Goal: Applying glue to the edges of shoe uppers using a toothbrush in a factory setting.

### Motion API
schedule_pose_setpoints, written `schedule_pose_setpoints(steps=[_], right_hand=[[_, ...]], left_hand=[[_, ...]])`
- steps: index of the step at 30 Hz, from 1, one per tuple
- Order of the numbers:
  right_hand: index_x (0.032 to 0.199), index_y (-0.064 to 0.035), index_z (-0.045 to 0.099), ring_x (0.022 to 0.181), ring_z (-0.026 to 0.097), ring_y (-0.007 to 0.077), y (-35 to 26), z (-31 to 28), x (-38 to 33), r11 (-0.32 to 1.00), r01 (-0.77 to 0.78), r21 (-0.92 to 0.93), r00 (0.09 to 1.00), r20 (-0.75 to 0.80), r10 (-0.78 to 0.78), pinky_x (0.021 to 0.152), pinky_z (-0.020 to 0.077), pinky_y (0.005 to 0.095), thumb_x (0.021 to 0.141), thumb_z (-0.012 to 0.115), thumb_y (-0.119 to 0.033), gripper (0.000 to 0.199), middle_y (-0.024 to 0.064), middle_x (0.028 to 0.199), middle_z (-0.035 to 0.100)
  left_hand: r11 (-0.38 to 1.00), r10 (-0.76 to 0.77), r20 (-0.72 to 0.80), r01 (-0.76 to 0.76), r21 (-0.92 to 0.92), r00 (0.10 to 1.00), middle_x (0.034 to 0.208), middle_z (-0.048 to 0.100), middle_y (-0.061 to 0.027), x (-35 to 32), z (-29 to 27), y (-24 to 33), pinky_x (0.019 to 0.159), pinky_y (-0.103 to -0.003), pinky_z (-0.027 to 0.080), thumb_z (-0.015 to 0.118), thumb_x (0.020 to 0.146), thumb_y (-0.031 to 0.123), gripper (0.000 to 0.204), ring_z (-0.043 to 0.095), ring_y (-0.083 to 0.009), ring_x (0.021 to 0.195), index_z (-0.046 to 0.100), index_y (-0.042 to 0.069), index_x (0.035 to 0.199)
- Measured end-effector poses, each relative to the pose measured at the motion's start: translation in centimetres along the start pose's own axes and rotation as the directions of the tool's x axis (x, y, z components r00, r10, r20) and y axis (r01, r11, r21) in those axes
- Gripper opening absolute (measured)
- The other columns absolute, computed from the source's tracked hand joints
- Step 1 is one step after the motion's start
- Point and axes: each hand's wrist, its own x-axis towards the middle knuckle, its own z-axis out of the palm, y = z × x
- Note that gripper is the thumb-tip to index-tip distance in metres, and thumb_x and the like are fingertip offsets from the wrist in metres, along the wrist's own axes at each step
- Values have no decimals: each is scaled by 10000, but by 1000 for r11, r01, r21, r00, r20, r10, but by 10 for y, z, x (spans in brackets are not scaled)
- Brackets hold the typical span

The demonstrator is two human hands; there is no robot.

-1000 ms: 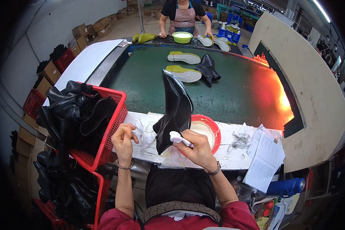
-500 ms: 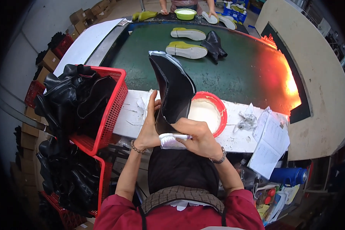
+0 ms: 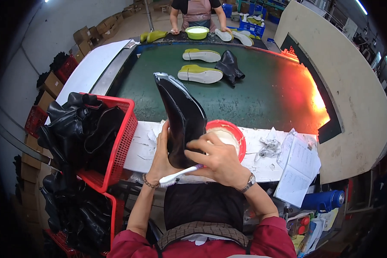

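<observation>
Both forearms (image 3: 142, 210) angle inward, left hand (image 3: 161, 158) clasping black boot upper (image 3: 182, 115), right hand (image 3: 223, 161) gripping toothbrush (image 3: 184, 172)

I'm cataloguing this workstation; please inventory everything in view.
Boot: one, black, above bench
Brush: one, white-purple, in right hand
Near bowl: one, red, bench
Far bowl: one, green, far edge
Surface: one, green, centre
Shoe forms: several, yellow-green and white, beyond bench
Loose boot: one, black, centre
Filled baskets: several, red, left
Papers: several, white, bench right
Bottle: one, blue, lower right
Boxes: several, brown, left
Co-worker: one, pinkish apron, top
Left hand: one, bare, on boot
Right hand: one, bare, holding brush
</observation>
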Motion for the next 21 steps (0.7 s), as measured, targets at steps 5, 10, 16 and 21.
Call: schedule_pose_setpoints(steps=[5, 10, 16, 21], right_hand=[[1340, -123, 624, 695, 659, 237, 4, 20, -6, 988, -14, 151, 997, 75, 2, 583, 507, 371, 856, 733, -228, 506, 60, 731, 647], [1284, -110, 664, 704, 685, 232, -8, 21, -8, 978, -46, 203, 998, 48, 37, 590, 518, 351, 846, 735, -184, 449, 74, 767, 685], [1120, -88, 745, 777, 727, 244, 16, 14, -33, 900, -170, 401, 945, -192, 264, 678, 559, 328, 825, 783, -113, 299, 102, 991, 750], [1105, -157, 752, 713, 656, 282, 46, -31, -82, 686, -640, -345, 759, -148, 634, 597, 495, 414, 926, 694, -332, 257, 71, 856, 627]], left_hand=[[995, 29, -107, -39, -95, 994, 1427, 467, -166, 2, 0, 17, 1073, -382, 441, 977, 580, 105, 1295, 512, -259, 1292, 144, 9, 1567], [970, -40, -182, -5, -241, 983, 1269, 548, -108, -10, 13, 13, 934, -305, 488, 907, 647, 22, 1167, 577, -190, 1119, 188, 51, 1566], [1000, 21, -345, -22, 2, 938, 1175, 642, -106, -5, 26, -12, 903, -308, 500, 825, 719, -9, 849, 645, -204, 1042, 437, 37, 1472], [999, 39, -286, -33, 29, 957, 1335, 617, -147, -24, -10, -13, 1059, -337, 444, 778, 755, -74, 773, 591, -230, 1246, 467, 5, 1458]])
